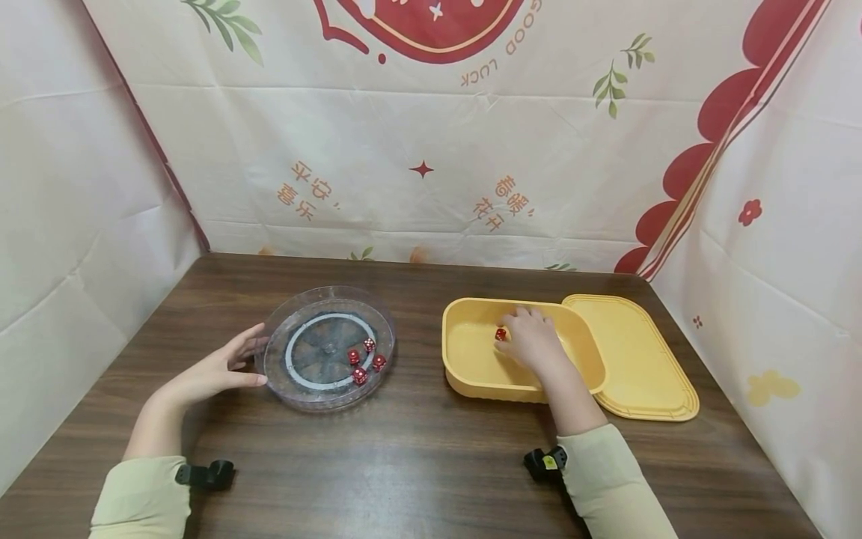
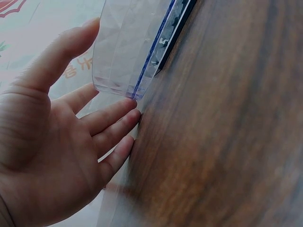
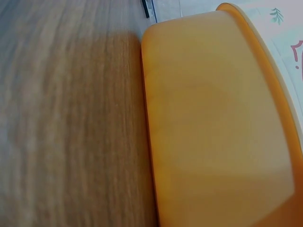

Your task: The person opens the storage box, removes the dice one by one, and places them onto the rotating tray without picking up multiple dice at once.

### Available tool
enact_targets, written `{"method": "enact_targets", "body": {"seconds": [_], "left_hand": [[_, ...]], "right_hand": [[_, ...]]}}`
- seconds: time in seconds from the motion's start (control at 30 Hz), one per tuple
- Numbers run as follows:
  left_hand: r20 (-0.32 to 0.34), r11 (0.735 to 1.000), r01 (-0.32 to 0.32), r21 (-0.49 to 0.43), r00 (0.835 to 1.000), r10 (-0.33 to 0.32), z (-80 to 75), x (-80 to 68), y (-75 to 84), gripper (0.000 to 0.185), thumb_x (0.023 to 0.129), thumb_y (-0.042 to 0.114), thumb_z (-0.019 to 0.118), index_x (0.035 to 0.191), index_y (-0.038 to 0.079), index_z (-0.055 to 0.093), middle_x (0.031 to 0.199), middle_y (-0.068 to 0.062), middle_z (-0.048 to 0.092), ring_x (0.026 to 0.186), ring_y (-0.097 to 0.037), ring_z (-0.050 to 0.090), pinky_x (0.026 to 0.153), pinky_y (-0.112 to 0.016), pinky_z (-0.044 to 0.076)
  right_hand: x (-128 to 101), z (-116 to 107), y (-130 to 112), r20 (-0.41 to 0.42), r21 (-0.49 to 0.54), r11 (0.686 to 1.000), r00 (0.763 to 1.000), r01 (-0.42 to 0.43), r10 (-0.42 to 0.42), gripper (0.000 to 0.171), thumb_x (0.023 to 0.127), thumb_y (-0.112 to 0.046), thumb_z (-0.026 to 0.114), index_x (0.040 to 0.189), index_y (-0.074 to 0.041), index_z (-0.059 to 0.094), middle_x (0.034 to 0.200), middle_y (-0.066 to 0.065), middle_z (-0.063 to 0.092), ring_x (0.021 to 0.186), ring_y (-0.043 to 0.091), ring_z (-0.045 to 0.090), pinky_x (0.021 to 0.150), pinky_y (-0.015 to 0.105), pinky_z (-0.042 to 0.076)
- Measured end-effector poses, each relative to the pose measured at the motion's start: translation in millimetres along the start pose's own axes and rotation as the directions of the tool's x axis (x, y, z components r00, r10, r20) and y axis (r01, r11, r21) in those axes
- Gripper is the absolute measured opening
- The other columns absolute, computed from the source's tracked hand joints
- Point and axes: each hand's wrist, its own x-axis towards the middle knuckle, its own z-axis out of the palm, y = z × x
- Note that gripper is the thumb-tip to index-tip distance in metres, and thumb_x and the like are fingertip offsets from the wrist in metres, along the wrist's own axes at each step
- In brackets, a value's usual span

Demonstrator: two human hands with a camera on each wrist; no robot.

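My left hand (image 1: 214, 368) lies at the left side of a clear round plastic tray (image 1: 276, 382), fingers fairly straight and spread. In the left wrist view, fingertips of this hand (image 2: 61, 127) meet the tray's clear wall (image 2: 125, 47). Several red dice (image 1: 360, 376) with white pips sit together in the right part of the tray. My right hand (image 1: 533, 340) reaches down into a yellow rectangular box (image 1: 465, 382), thumb and index finger at a single red die (image 1: 500, 335), which they seem to pinch. The box's outer wall (image 3: 213, 104) hides this hand in the right wrist view.
A yellow lid (image 1: 649, 359) lies flat on the dark wooden table (image 1: 377, 464), right of the box and partly under its edge. Behind the table hangs a printed white cloth (image 1: 377, 202), with more cloth along both sides.
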Motion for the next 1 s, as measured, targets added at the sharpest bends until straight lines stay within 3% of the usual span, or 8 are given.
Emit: {"method": "enact_targets", "body": {"seconds": [0.3, 0.6, 1.0], "left_hand": [[0.000, 1.000, -0.001, 0.000, 1.000, 0.001, -0.2, 0.4, -1.0, 0.094, 0.087, 0.017, 0.071, 0.153, 0.005, 0.006, 0.149, -0.033, 0.019, 0.136, -0.050, 0.018, 0.105, -0.062, 0.022], [-0.001, 1.000, -0.004, -0.001, 1.000, 0.004, 0.0, 0.4, -0.8, 0.094, 0.087, 0.016, 0.071, 0.153, 0.004, 0.006, 0.149, -0.032, 0.020, 0.136, -0.049, 0.019, 0.105, -0.061, 0.022], [-0.001, 1.000, -0.017, -0.001, 1.000, 0.017, 0.7, 1.2, -1.1, 0.093, 0.087, 0.016, 0.071, 0.153, 0.004, 0.006, 0.149, -0.032, 0.021, 0.136, -0.048, 0.019, 0.105, -0.060, 0.022]], "right_hand": [[0.1, 0.2, -1.2, 0.077, 0.004, 1.000, 0.997, -0.019, 0.019, 0.047, 0.085, -0.028, 0.071, 0.124, -0.003, 0.061, 0.117, 0.023, 0.054, 0.115, 0.048, 0.042, 0.088, 0.061, 0.033], [0.4, 1.1, -2.0, 0.051, 0.005, 1.000, 0.999, -0.008, 0.008, 0.032, 0.083, -0.026, 0.073, 0.107, -0.007, 0.066, 0.102, 0.016, 0.055, 0.106, 0.043, 0.046, 0.082, 0.057, 0.036], [-2.3, -0.1, -1.1, 0.067, 0.009, 0.999, 0.997, -0.032, 0.032, 0.022, 0.082, -0.021, 0.073, 0.097, -0.008, 0.065, 0.100, 0.016, 0.055, 0.103, 0.042, 0.046, 0.081, 0.056, 0.038]]}}
